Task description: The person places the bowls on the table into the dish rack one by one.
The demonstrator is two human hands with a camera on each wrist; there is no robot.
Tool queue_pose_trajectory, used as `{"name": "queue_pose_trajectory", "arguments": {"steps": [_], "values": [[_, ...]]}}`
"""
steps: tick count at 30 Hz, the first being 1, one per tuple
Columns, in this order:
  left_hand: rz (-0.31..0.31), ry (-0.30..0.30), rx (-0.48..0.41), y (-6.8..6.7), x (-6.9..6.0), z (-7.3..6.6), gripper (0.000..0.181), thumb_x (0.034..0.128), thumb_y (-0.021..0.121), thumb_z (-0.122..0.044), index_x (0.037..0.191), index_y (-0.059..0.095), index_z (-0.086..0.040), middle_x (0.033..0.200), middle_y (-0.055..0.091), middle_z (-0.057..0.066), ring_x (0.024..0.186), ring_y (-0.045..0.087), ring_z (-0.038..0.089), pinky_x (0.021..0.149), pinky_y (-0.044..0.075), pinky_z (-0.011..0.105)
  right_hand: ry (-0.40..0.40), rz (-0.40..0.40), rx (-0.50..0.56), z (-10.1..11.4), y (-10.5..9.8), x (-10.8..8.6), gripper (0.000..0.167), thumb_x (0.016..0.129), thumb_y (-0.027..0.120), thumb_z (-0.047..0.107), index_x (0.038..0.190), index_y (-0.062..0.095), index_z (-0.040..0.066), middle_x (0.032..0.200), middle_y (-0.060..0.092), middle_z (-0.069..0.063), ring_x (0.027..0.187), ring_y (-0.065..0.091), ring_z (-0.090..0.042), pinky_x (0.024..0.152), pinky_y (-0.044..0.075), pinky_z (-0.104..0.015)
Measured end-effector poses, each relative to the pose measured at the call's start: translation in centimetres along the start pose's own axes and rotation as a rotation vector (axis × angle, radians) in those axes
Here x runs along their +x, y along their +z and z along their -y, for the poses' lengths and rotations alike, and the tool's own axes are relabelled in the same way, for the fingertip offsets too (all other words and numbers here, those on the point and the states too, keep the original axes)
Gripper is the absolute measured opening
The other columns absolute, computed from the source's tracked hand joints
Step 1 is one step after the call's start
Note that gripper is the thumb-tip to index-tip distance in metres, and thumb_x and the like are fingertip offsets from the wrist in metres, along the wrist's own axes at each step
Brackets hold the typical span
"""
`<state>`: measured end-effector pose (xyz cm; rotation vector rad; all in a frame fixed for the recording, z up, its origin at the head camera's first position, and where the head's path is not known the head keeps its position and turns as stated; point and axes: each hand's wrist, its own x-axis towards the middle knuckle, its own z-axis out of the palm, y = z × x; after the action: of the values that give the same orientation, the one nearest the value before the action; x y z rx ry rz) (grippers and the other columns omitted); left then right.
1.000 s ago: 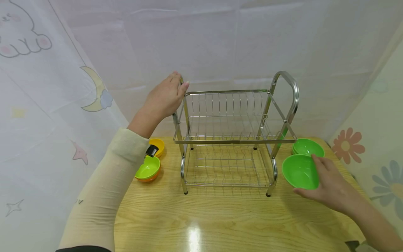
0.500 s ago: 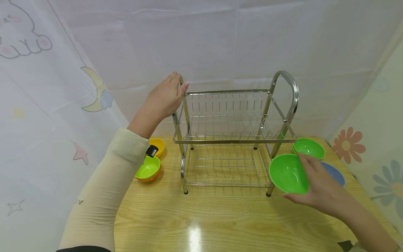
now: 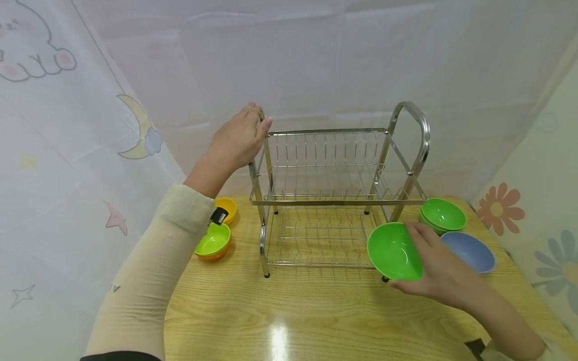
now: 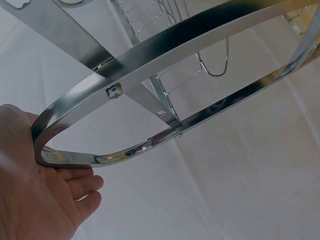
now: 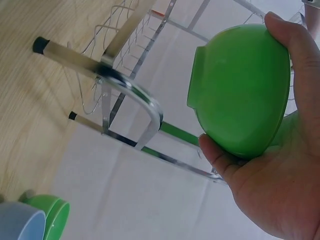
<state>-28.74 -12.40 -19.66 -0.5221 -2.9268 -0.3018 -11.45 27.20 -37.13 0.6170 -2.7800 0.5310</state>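
My right hand (image 3: 440, 268) grips a bright green bowl (image 3: 392, 250) by its right rim, thumb at the near side and fingers at the far side. The bowl is at the front right leg of a two-tier metal dish rack (image 3: 338, 203), tilted with its inside toward the head camera. In the right wrist view its underside and foot show beside the thumb. My left hand (image 3: 239, 138) rests on top of the rack's left handle (image 4: 75, 100). In the left wrist view its fingers lie loosely extended below the handle bar, not wrapped round it.
Right of the rack are stacked green bowls (image 3: 444, 214) and a blue bowl (image 3: 469, 251). On the left, a yellow bowl (image 3: 227, 209) and a lime bowl (image 3: 213, 241) atop an orange one stand by the left sleeve. A wooden table (image 3: 271, 311) bears everything, with cloth behind it.
My right hand has carried the green bowl leftward to the rack's front right leg, uncovering the blue bowl. The left hand stays on the handle.
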Motion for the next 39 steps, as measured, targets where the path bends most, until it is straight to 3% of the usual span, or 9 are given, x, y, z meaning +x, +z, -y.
{"name": "queue_pose_trajectory", "arguments": {"steps": [10,17,23,32,39], "values": [[-0.008,-0.002,0.001,0.2,0.2,-0.1,0.074,0.1079,0.011,-0.054,0.163,0.007,-0.005,0.170,0.002,0.009,0.157,0.003,0.023,0.127,0.008,0.041,-0.043,0.026,0.046,0.9,1.7,1.5,0.128,0.068,0.090,0.056,0.157,0.023,-0.006,0.146,0.038,-0.022,0.119,0.055,-0.040,0.084,0.057,-0.055],[0.001,-0.006,0.006,0.2,0.2,-0.3,0.074,0.1077,0.011,-0.054,0.163,0.006,-0.005,0.170,0.001,0.009,0.157,0.003,0.024,0.127,0.008,0.041,-0.028,0.068,0.093,1.5,2.7,2.1,0.129,0.067,0.089,0.059,0.155,0.024,-0.009,0.146,0.037,-0.024,0.120,0.054,-0.043,0.087,0.056,-0.057],[-0.011,-0.013,-0.004,0.3,0.1,-0.3,0.073,0.1082,0.012,-0.053,0.163,0.008,-0.005,0.170,0.002,0.008,0.157,0.004,0.023,0.127,0.009,0.040,-0.016,0.113,0.107,1.9,3.5,2.4,0.131,0.069,0.086,0.064,0.157,0.021,-0.008,0.156,0.030,-0.027,0.133,0.044,-0.052,0.097,0.050,-0.064],[-0.033,-0.012,-0.021,0.2,-0.3,0.0,0.073,0.1084,0.013,-0.053,0.163,0.010,-0.005,0.170,0.003,0.008,0.157,0.003,0.022,0.127,0.008,0.039,-0.027,0.120,0.139,3.0,4.6,2.9,0.131,0.067,0.085,0.066,0.157,0.023,-0.006,0.152,0.033,-0.023,0.126,0.052,-0.048,0.093,0.055,-0.058],[-0.031,-0.019,-0.084,0.3,-0.4,0.4,0.077,0.1069,0.015,-0.058,0.163,0.005,-0.006,0.170,0.002,0.008,0.157,0.003,0.022,0.127,0.007,0.039,-0.058,0.125,0.133,3.9,4.9,3.3,0.132,0.068,0.083,0.069,0.157,0.023,-0.007,0.154,0.031,-0.026,0.130,0.049,-0.050,0.096,0.052,-0.060]]}}
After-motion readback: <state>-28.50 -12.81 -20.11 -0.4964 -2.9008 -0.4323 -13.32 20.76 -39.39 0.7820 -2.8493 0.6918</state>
